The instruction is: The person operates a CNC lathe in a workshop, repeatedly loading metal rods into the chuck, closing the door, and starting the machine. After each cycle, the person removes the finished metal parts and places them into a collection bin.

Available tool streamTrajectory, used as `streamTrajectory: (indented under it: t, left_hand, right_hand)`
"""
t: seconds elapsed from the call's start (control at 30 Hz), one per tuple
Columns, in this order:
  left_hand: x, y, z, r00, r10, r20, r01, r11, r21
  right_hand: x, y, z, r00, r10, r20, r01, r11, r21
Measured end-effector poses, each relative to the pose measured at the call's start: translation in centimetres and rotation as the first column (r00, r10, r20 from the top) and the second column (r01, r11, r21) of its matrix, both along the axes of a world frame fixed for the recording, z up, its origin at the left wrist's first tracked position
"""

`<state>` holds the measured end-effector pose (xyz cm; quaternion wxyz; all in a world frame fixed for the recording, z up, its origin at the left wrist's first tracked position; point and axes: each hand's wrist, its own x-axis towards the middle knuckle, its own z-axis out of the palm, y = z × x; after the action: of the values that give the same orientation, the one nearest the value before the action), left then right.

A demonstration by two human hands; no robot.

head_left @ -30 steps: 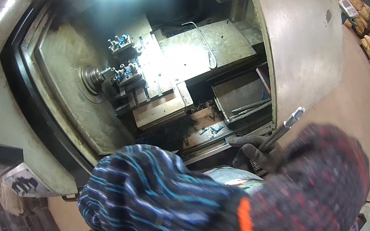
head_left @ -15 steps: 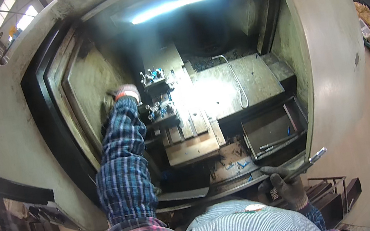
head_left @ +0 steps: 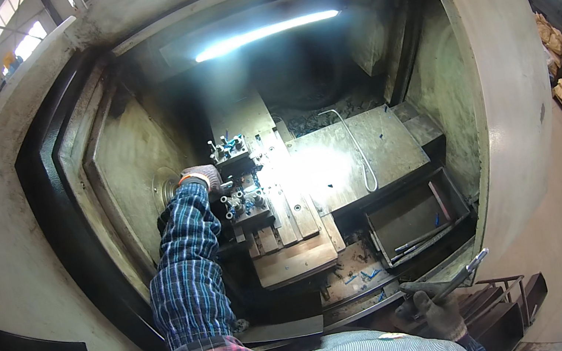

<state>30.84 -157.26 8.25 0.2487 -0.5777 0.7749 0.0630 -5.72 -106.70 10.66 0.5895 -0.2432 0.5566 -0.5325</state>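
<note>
My left hand (head_left: 202, 177), in a light knit glove, is inside the machine, just right of the round metal chuck (head_left: 164, 187). Its fingers look curled, and a short metal end (head_left: 226, 185) shows at its right side; what the hand grips is mostly hidden. Close by on the right are two tool blocks with bolts, the far tool block (head_left: 228, 150) and the near tool block (head_left: 247, 205). Low at the right, my right hand (head_left: 436, 310), in a dark glove, is closed around a metal rod (head_left: 471, 265) whose bright end points up and right.
A hooked metal rod (head_left: 356, 151) lies on the flat metal cover (head_left: 386, 130). Nearer stands a dark tray (head_left: 409, 220) with thin rods in it. Blue chips (head_left: 370, 275) are scattered on the ledge. The door frame (head_left: 47, 194) edges the opening on the left.
The view has shifted, so the machine sits lower. My left hand has moved right, from the chuck toward the tool blocks, and a metal end now shows beside it. My right hand still holds the rod.
</note>
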Motion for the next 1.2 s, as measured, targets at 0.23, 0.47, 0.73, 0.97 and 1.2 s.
streamTrajectory:
  t: [0.23, 0.47, 0.73, 0.97, 1.2]
  left_hand:
    - [-0.7, 0.4, 1.3, 0.956, 0.085, 0.279, -0.12, 0.986, 0.111]
    - [-5.2, 0.7, 0.3, 0.947, -0.144, -0.287, 0.179, 0.979, 0.099]
    - [-9.6, 10.6, 9.6, 0.628, -0.441, -0.641, -0.243, 0.671, -0.7]
    - [-3.6, 31.0, 15.9, -0.011, -0.512, -0.859, -0.581, 0.702, -0.412]
    - [6.4, 50.1, 15.4, -0.428, -0.419, -0.801, -0.739, 0.673, 0.043]
  right_hand:
    - [0.3, 0.5, -0.9, 0.984, -0.033, -0.177, 0.016, 0.995, -0.098]
    - [0.0, 0.2, -1.9, 0.903, 0.068, -0.424, -0.101, 0.993, -0.056]
    - [0.6, -2.2, -1.3, 0.933, 0.129, -0.336, -0.183, 0.974, -0.132]
    - [0.5, -6.7, -3.7, 0.888, 0.14, -0.438, -0.202, 0.975, -0.097]
    - [5.2, -18.7, 0.1, 0.743, 0.143, -0.654, -0.412, 0.867, -0.279]
